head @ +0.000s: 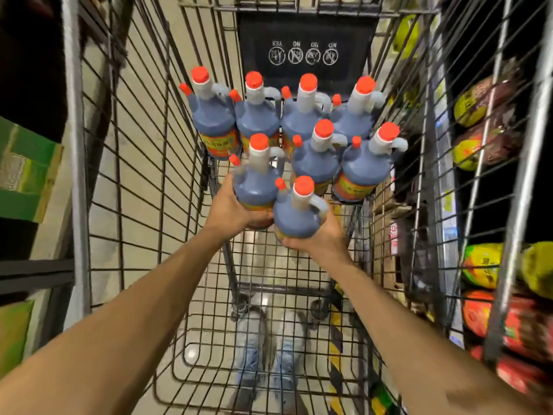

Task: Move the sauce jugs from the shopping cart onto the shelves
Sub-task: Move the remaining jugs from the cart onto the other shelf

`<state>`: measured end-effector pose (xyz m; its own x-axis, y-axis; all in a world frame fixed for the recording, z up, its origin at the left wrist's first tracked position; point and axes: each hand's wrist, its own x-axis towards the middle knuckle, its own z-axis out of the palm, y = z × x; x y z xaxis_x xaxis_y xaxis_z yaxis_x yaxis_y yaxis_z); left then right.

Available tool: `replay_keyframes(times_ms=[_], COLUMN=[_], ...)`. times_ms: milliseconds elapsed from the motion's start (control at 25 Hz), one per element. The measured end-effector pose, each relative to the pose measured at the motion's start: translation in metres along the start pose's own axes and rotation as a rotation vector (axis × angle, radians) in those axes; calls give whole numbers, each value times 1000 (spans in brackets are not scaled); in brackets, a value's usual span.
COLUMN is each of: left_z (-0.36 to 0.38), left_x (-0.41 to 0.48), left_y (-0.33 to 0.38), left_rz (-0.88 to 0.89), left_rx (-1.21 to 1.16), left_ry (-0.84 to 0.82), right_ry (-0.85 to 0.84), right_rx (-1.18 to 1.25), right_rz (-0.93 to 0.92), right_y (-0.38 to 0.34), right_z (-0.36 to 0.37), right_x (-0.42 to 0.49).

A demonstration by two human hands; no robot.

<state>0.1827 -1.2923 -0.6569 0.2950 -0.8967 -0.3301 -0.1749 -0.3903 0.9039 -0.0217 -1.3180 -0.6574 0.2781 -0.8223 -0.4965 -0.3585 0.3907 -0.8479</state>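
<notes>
Bare forearms, wire shopping cart (269, 283), tiled floor (143, 145), stocked shelves (490, 139)

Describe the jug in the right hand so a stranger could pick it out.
Look inside the wire shopping cart at the cluster of dark, red-capped jugs. The jug sits nearest the camera, gripped low by the right hand. Unlike the others, nothing stands in front of it.

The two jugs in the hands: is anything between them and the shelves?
Yes. The left hand and right hand grip jugs low inside the cart, so its wire side walls stand between them and the shelves on either side. Nothing shows overhead, so lifting straight up first looks clear.
</notes>
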Motion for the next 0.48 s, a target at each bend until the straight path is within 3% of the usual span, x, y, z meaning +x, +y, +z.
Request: replay_keyframes(times_ms=[240,480], left_z=[-11,-27], left_x=[-53,-114], left_y=[21,125], left_rz=[-260,-241], left_rx=[-120,-323], left_ry=[-63,-51], right_ry=[-42,-125], right_rx=[149,425], right_rz=[167,121], right_y=[-24,-101], right_z=[-17,-48], right_x=[-36,-107])
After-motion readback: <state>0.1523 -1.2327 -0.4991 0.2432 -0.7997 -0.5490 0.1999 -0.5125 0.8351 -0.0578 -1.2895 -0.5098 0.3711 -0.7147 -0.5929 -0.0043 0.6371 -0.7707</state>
